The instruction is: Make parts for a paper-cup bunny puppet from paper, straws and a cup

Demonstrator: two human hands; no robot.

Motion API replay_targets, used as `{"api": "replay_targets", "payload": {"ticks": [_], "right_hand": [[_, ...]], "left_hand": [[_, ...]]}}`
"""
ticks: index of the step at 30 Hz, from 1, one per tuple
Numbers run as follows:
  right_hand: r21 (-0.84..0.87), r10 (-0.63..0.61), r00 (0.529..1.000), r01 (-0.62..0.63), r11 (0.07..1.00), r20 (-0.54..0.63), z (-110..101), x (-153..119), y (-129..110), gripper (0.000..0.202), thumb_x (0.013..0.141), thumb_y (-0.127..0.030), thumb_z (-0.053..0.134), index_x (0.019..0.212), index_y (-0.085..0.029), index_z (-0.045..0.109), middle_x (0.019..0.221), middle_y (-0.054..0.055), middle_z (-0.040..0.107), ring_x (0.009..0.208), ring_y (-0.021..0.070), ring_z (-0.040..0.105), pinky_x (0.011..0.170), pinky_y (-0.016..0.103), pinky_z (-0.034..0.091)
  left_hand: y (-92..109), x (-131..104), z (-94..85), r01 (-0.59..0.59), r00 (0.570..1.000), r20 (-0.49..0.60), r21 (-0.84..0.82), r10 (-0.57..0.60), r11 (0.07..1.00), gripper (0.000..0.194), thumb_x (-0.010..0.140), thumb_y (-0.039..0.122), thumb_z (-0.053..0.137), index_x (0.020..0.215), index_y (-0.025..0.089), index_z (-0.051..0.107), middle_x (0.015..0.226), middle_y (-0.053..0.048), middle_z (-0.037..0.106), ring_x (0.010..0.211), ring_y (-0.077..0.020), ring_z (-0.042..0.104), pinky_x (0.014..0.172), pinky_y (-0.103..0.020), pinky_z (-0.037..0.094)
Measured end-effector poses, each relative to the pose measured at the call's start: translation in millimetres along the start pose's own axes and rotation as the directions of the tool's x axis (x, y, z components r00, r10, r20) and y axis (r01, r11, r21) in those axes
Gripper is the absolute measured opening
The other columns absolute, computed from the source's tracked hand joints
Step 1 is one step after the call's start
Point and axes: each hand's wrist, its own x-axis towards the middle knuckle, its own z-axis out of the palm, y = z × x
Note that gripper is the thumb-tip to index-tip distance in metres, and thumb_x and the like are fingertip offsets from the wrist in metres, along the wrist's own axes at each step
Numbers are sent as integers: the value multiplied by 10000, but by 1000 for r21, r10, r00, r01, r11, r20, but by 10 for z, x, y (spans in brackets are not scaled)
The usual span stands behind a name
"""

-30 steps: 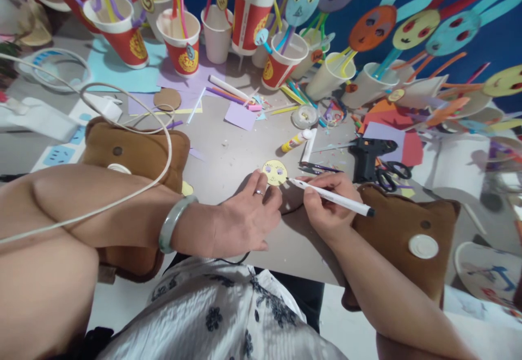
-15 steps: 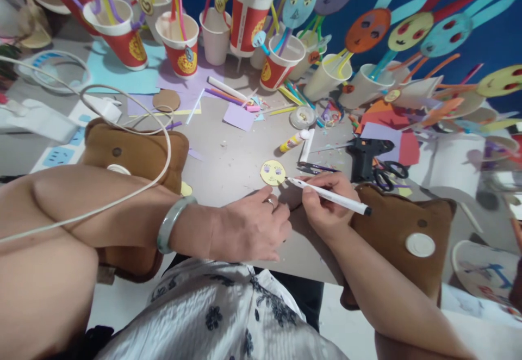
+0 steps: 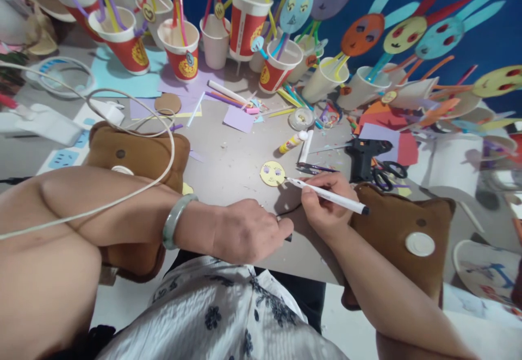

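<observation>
Gripping a white marker [image 3: 338,199] between thumb and bent fingers, the right hand [image 3: 329,214] points its nib at the right edge of a round yellow face [image 3: 272,174]; whether the tip touches is too small to tell. The face, with purple eyes and drawn lashes, lies flat on the gray table [image 3: 228,172]. Just below it, apart from it, the left hand [image 3: 244,232] rests with fingers curled under; a dark bit shows beside them, and whether they hold it cannot be told. A pale green bangle [image 3: 177,221] circles that wrist. Near the face lies a yellow glue stick [image 3: 290,143]; farther right, a black glue gun [image 3: 369,156] lies against scissors [image 3: 383,179]. Paper cups [image 3: 179,50] line the back.
</observation>
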Motion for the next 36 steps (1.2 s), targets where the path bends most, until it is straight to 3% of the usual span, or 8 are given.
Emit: {"api": "replay_targets", "payload": {"ticks": [3, 6, 8, 11, 16, 25, 31, 36], "right_hand": [[65, 25, 998, -22, 998, -57, -6, 38, -26, 111, 823, -259, 739, 886, -262, 647, 781, 29, 714, 665, 225, 710, 568, 361, 553], [323, 151, 984, -111, 940, -99, -8, 117, -49, 89, 841, -286, 735, 856, -270, 649, 673, -16, 638, 497, 170, 602, 491, 344, 517], [518, 233, 971, -172, 838, -55, -14, 186, -67, 114, 853, -322, 710, 792, -276, 625, 576, -48, 548, 380, 130, 456, 416, 328, 463], [656, 267, 962, -243, 715, 66, -36, 271, -103, 174, 851, -330, 675, 714, -267, 589, 495, -68, 459, 333, 100, 306, 364, 299, 387], [694, 243, 957, -283, 662, 158, -57, 280, -140, 133, 804, -291, 693, 747, -258, 578, 470, -85, 422, 356, 95, 285, 378, 275, 369], [656, 234, 954, -299, 693, 187, -32, 221, -164, 162, 814, -286, 692, 759, -254, 543, 505, -88, 420, 385, 87, 309, 409, 259, 392], [627, 268, 927, -376, 682, 264, -26, 171, -126, 263, 786, -392, 765, 742, -255, 544, 494, -81, 439, 410, 119, 428, 410, 265, 412], [633, 274, 915, -403, 660, 297, -54, 152, -122, 289, 797, -436, 796, 774, -250, 575, 531, -66, 533, 409, 115, 475, 386, 256, 412]], "left_hand": [[-15, 18, -192, 109, 988, 124, -100, -96, 989, 334, 1061, 281, 241, 1094, 123, 533, 866, -101, 715, 712, -198, 656, 535, -350, 382], [-19, 74, -427, 268, 938, 269, -170, -217, 948, 293, 1044, 275, 260, 1102, 148, 518, 1016, -124, 741, 815, -222, 685, 610, -343, 430], [-23, 114, -488, 343, 909, 312, -186, -276, 921, 286, 1042, 258, 260, 1126, 135, 505, 1065, -142, 736, 856, -235, 690, 650, -350, 451], [-42, 153, -428, 421, 890, 280, -207, -359, 883, 324, 1063, 309, 241, 1195, 119, 468, 972, -122, 735, 811, -232, 687, 662, -346, 460], [-69, 160, -318, 463, 880, 240, -235, -410, 855, 344, 1075, 371, 234, 1197, 140, 459, 948, -107, 730, 790, -230, 695, 643, -327, 459], [-61, 157, -374, 469, 877, 248, -254, -411, 846, 343, 1069, 382, 242, 1186, 147, 462, 944, -110, 730, 802, -242, 706, 642, -329, 462], [-85, 152, -305, 443, 896, 173, -283, -409, 851, 358, 1072, 426, 226, 1146, 163, 457, 922, -99, 723, 796, -237, 703, 644, -329, 465], [-87, 166, -336, 447, 894, 190, -305, -407, 841, 319, 1078, 394, 247, 1130, 164, 463, 963, -101, 726, 839, -227, 704, 678, -321, 470]]}}
